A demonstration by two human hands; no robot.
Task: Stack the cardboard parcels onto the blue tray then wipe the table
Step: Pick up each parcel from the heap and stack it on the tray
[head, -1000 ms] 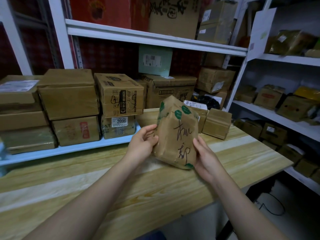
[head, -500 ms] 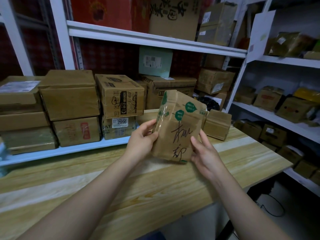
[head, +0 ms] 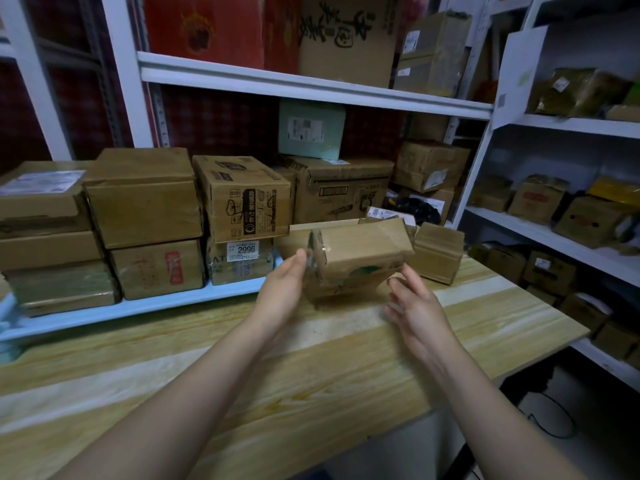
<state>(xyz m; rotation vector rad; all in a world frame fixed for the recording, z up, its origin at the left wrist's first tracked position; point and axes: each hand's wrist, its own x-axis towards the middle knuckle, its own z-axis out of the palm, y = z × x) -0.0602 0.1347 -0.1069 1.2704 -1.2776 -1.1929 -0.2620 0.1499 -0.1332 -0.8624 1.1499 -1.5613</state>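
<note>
A taped brown cardboard parcel (head: 360, 254) with green marks hangs tilted just above the wooden table (head: 311, 368), its long side toward me. My left hand (head: 282, 289) grips its left end, thumb on top. My right hand (head: 417, 311) is blurred, with straight fingers at the parcel's lower right corner; whether they touch it I cannot tell. The blue tray (head: 156, 304) lies at the back left and carries several stacked parcels (head: 145, 199). A smaller parcel (head: 438, 252) stands on the table behind my right hand.
White metal shelves (head: 311, 88) full of boxes rise behind the table and along the right wall (head: 561, 233). The table's right edge (head: 554, 344) drops to the floor with a black cable. A pale blue thing (head: 7, 327) shows at the far left edge.
The parcel has turned from upright, written face toward me, to lying on its side, and it has moved away from me and lower. My right hand has come off its side.
</note>
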